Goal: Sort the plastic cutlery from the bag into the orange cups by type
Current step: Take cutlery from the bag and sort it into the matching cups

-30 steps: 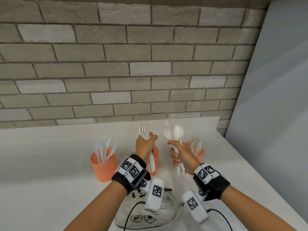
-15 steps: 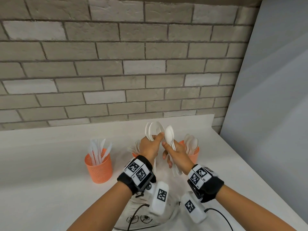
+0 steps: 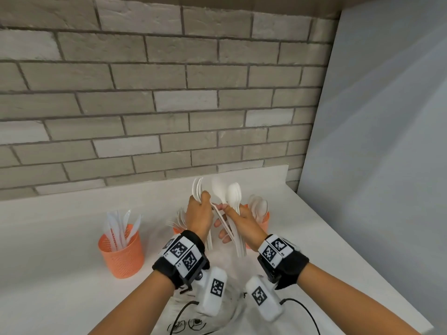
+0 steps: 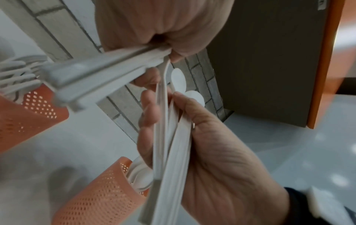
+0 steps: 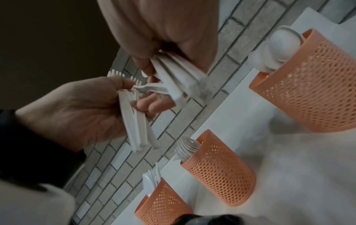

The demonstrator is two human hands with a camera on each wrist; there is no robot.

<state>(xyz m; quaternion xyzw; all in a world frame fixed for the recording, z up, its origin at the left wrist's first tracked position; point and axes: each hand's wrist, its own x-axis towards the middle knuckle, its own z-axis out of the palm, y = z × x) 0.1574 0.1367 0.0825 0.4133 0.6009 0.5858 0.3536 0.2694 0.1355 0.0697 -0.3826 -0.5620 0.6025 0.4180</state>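
My left hand (image 3: 202, 209) grips a bunch of white plastic forks (image 3: 196, 189) upright above the table. Its thumb and fingertips also pinch one piece that leans out of the mixed bundle of spoons and forks (image 3: 233, 197). That bundle is gripped by my right hand (image 3: 235, 220), right beside the left. In the left wrist view the fork handles (image 4: 100, 67) stick out of my left fist, and the bundle's handles (image 4: 169, 152) lie across my right palm. Three orange mesh cups stand behind: knives (image 3: 121, 250) at the left, forks (image 5: 217, 175) in the middle, spoons (image 3: 262, 220) at the right.
The crumpled clear bag (image 3: 225, 308) lies on the white table (image 3: 60, 286) under my wrists, near the front edge. A brick wall (image 3: 169, 105) runs along the back and a grey panel (image 3: 375, 165) closes the right side.
My hands have come together. The left hand, still holding its forks, has moved right, and its fingertips now pinch a piece in the right hand's bundle.
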